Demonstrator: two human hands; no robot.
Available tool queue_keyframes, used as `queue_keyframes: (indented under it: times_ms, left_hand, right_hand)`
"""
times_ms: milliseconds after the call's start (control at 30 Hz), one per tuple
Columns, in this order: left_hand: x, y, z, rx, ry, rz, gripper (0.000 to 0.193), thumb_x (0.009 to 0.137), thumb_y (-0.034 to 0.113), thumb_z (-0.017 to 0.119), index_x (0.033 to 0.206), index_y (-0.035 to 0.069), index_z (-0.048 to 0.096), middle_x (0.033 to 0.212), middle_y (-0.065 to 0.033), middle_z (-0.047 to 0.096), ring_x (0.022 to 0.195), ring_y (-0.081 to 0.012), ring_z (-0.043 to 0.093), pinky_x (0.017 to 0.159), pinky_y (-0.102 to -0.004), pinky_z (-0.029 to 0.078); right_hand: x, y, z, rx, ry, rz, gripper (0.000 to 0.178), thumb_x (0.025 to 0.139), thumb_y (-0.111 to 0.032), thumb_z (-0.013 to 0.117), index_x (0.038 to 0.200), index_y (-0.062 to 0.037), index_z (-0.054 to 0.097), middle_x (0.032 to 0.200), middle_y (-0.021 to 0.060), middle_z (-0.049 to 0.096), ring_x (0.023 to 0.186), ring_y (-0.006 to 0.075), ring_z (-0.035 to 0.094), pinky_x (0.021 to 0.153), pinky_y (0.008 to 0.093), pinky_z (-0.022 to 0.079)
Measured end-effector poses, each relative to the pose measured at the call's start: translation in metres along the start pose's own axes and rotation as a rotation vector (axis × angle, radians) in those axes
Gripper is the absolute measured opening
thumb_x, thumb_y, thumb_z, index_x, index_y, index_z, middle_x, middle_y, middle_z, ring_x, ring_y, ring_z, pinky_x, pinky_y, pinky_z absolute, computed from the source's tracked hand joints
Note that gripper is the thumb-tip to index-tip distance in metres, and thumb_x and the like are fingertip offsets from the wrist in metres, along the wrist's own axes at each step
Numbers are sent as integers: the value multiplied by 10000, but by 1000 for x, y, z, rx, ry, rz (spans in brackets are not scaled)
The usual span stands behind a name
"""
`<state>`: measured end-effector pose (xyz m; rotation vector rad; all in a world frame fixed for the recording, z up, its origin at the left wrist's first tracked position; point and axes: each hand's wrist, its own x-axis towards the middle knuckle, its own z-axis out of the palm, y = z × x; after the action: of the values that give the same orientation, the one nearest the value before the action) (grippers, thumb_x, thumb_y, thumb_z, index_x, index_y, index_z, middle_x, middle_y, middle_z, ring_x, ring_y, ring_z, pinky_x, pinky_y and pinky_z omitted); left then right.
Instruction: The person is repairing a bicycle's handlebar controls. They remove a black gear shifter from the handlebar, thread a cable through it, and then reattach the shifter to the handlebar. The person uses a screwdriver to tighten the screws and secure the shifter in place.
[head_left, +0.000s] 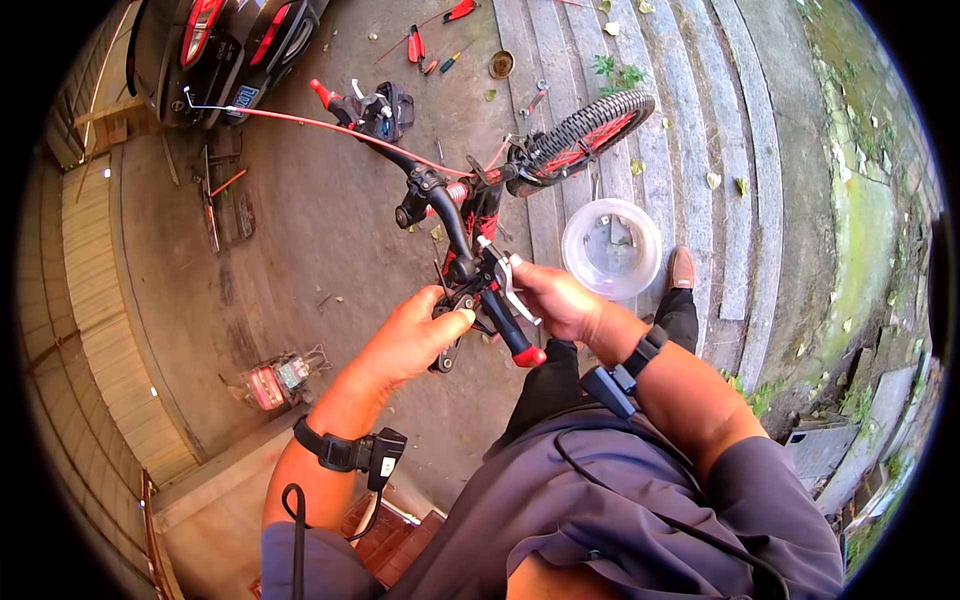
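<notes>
A bicycle handlebar with red-capped black grips crosses the middle of the head view. My left hand is closed, its thumb pressed on a dark metal piece with round bolt heads, close beside the bar. Whether that piece is a folding tool or part of the bike is hard to tell. On the other side of the grip, my right hand pinches the silver brake lever, fingers bent. A red cable stretches from the bike toward the far left, its tip loose in the air.
The knobby front wheel lies toward stone steps. A clear plastic basin stands by my shoe. Beyond the bike are red-handled pliers, a screwdriver, a wrench and a round tin. A dark car is parked far left.
</notes>
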<state>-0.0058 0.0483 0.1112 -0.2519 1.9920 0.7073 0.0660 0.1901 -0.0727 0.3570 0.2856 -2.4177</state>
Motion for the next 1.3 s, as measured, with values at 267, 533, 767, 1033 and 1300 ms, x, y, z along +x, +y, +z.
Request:
queue_keyframes:
  times_ms: [267, 533, 767, 1033, 1300]
  left_hand:
    - [-2, 8, -5, 367, 30, 51, 457, 881, 263, 683, 1231, -12, 579, 998, -99, 703, 924, -155, 661, 815, -339, 536]
    - [-1, 3, -17, 989, 148, 404, 616, 784, 310, 755, 1275, 16, 527, 1012, -238, 700, 916, -425, 683, 782, -495, 549]
    - [-2, -2, -18, 878, 168, 316, 622, 793, 339, 730, 1281, 14, 521, 1001, -246, 694, 912, -439, 680, 792, -504, 542]
    - [-5, 12, -17, 762, 106, 206, 590, 798, 299, 727, 1262, -15, 542, 1034, -229, 699, 965, -405, 684, 841, -483, 537]
    - [0, -6, -16, 1022, 231, 475, 532, 755, 264, 784, 1175, 10, 578, 957, -171, 664, 858, -375, 679, 748, -467, 537]
  right_hand:
    - [16, 25, -7, 213, -23, 154, 422, 1026, -431, 506, 1111, -44, 650, 919, 145, 694, 736, 278, 685, 675, 383, 576]
    - [16, 28, -4, 355, -101, 168, 470, 997, -465, 497, 1148, -42, 636, 866, 125, 638, 682, 259, 630, 633, 365, 542]
    - [27, 22, 2, 398, -211, 212, 510, 994, -478, 472, 1123, -6, 617, 806, 96, 599, 597, 221, 596, 532, 322, 510]
    - [31, 32, -5, 484, -259, 244, 511, 984, -505, 488, 1100, -20, 601, 780, 79, 580, 551, 193, 560, 503, 309, 488]
    - [28, 34, -4, 400, -196, 239, 499, 984, -544, 457, 1061, -69, 591, 766, 67, 583, 540, 186, 558, 499, 315, 468]
